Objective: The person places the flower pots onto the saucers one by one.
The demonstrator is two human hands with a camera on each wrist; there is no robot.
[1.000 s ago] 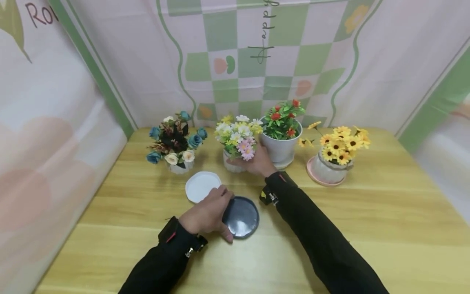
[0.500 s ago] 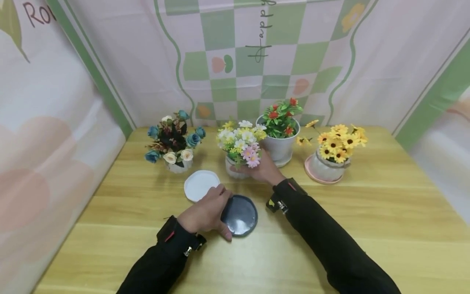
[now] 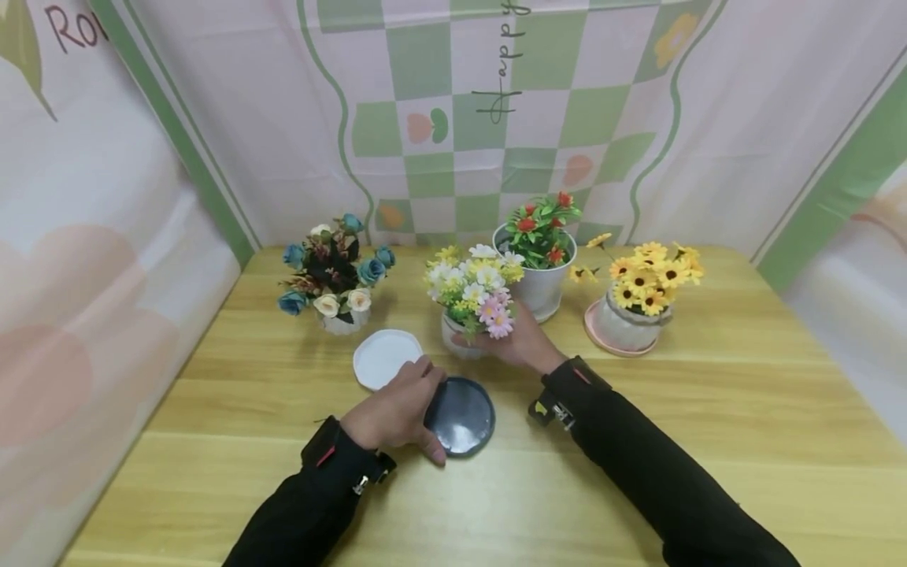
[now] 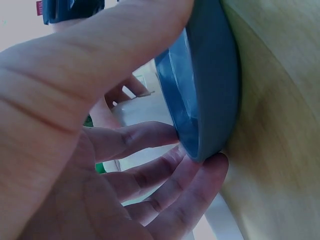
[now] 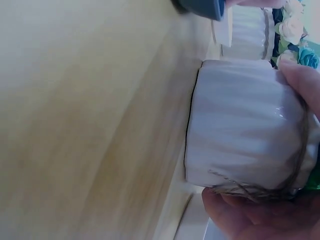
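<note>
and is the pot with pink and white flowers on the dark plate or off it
Off: the pot is beyond the dark plate, whose visible surface is bare in the head view.

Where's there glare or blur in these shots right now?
Head view: a bright glare patch on the dark dish, softer sheen on the wooden table; left wrist view: upper left corner washed out almost white; right wrist view: small glints on the held pot, dish blurred at the top edge.

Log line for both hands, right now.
left hand: grips dark plate | right hand: holds pink-flowered pot | white plate: on table
</note>
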